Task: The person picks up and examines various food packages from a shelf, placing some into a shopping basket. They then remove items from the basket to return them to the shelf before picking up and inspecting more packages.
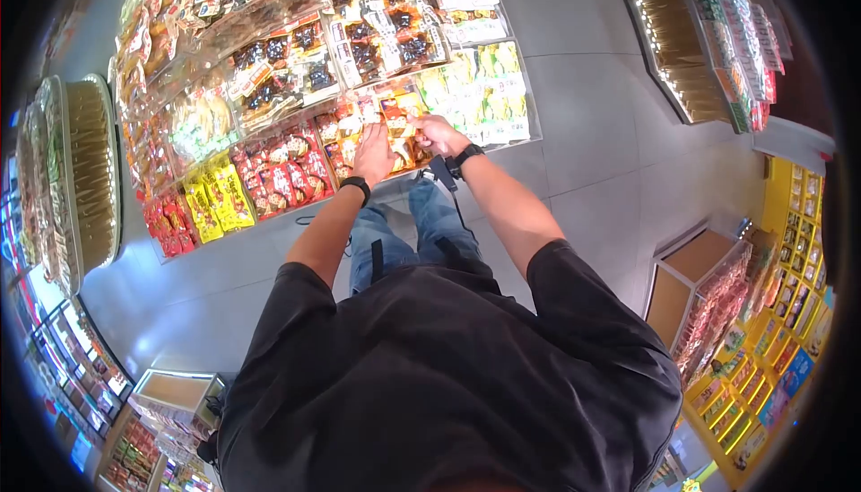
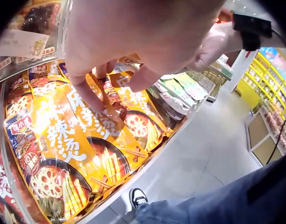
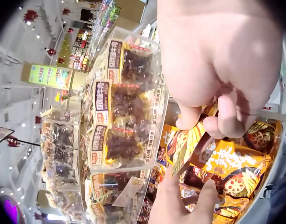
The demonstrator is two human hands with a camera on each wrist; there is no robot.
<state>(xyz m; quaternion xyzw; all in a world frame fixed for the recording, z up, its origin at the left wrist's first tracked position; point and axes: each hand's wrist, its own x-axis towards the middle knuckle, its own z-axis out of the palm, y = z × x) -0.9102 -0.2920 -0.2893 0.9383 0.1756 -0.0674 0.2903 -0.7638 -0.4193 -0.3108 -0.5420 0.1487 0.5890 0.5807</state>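
Note:
My left hand [image 1: 375, 153] rests on orange snack packets [image 2: 56, 140] at the near edge of a display bin. In the left wrist view its fingers [image 2: 87, 95] reach down, spread, onto the packets, which carry white lettering and pictures of lotus root slices. My right hand [image 1: 439, 136] is just to the right, with its fingers curled. It pinches the top of one orange packet [image 3: 184, 144], which stands tilted above the others in the right wrist view. The left fingertips come close to this packet from below. Part of it is hidden behind the right hand.
Red packets [image 1: 282, 174] and yellow packets [image 1: 218, 198] fill the bins to the left; green-and-white packets [image 1: 475, 93] lie to the right. Clear bins of dark vacuum-packed snacks [image 3: 126, 107] rise behind. Other display stands [image 1: 695, 299] surround the grey tiled floor [image 1: 592, 133].

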